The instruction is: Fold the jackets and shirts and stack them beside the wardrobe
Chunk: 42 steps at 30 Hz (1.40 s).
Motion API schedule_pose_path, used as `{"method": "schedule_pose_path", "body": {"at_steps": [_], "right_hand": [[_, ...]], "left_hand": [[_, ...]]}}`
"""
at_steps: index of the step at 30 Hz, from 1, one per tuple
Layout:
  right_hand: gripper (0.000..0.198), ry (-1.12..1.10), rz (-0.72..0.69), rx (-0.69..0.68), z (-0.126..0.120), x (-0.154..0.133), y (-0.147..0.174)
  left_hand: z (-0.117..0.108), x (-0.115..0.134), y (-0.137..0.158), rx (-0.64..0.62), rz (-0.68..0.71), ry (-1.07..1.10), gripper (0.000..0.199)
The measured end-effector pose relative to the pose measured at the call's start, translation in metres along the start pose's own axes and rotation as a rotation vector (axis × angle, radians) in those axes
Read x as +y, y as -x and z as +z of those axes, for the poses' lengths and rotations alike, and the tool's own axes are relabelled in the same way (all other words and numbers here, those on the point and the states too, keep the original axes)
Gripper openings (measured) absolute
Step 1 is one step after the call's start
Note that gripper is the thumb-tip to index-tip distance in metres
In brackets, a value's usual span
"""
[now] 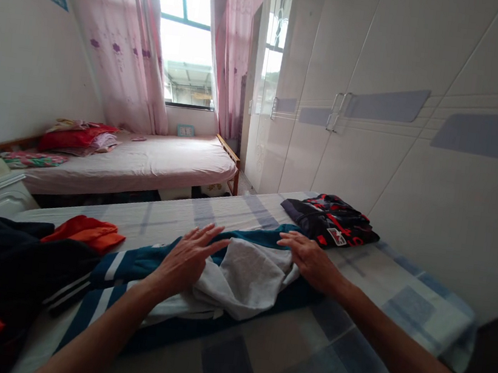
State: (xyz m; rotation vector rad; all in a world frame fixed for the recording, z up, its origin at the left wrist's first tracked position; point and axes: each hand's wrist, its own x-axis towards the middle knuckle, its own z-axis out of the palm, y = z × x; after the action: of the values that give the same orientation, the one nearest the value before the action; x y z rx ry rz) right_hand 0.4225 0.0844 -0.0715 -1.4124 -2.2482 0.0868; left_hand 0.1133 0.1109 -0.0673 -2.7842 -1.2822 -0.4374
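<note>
A teal and light grey garment (246, 278) with white stripes lies partly bunched on the bed in front of me. My left hand (187, 255) rests over its left part, fingers spread and pointing away from me. At the garment's right end is my right hand (308, 258), its fingers stretched out and slightly bent over the cloth. Neither hand visibly grips the fabric. Just beyond my right hand lies a folded black and red garment (334, 219) with a white-edged patch.
Dark clothes (13, 265) and an orange garment (84, 232) are heaped at the left on the checked bedsheet (226, 361). A second bed (165, 160) stands by the window, with folded fabrics (76, 139) on it. A white wardrobe (385, 57) lines the right side.
</note>
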Motion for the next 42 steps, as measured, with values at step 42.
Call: {"method": "schedule_pose_path", "body": {"at_steps": [42], "right_hand": [[0.026, -0.309, 0.111, -0.064, 0.019, 0.07, -0.059]], "left_hand": [[-0.059, -0.017, 0.072, 0.069, -0.529, 0.698, 0.034]]}}
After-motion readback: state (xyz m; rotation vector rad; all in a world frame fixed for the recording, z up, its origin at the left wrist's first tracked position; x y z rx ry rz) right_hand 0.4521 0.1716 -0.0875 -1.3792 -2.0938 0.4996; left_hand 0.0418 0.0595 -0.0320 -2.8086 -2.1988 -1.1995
